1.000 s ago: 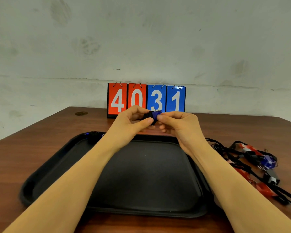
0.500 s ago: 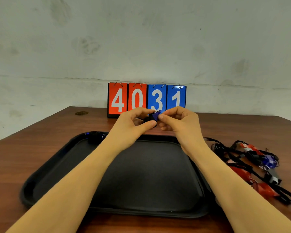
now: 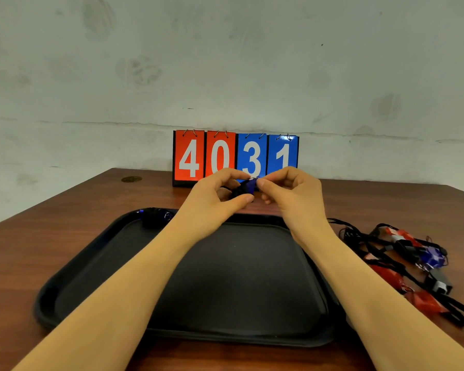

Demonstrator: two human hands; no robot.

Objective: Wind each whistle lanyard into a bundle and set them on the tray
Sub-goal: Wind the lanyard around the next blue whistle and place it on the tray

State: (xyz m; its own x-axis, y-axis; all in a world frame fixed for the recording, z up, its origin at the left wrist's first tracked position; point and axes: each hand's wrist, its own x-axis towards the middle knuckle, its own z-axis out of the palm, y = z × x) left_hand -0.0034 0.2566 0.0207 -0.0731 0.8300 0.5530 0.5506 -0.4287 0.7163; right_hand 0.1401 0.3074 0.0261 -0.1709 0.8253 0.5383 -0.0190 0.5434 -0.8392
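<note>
A blue whistle with its black lanyard wound around it (image 3: pixel 245 187) is held in the air above the far edge of the black tray (image 3: pixel 97 263). My left hand (image 3: pixel 214 196) pinches it from the left and my right hand (image 3: pixel 289 194) grips it from the right, fingertips almost touching. One wound bundle with a blue whistle (image 3: pixel 156 216) lies in the tray's far left corner. A tangled pile of loose whistles (image 3: pixel 413 263), red, blue and grey with black lanyards, lies on the table right of the tray.
A flip scoreboard reading 4031 (image 3: pixel 235 158) stands at the table's back edge against the wall. A small round brass fitting (image 3: pixel 131 179) sits in the wooden table at the back left.
Both hands have risen slightly and moved a little away from me, still working the same bundle. The tray and the pile have not moved.
</note>
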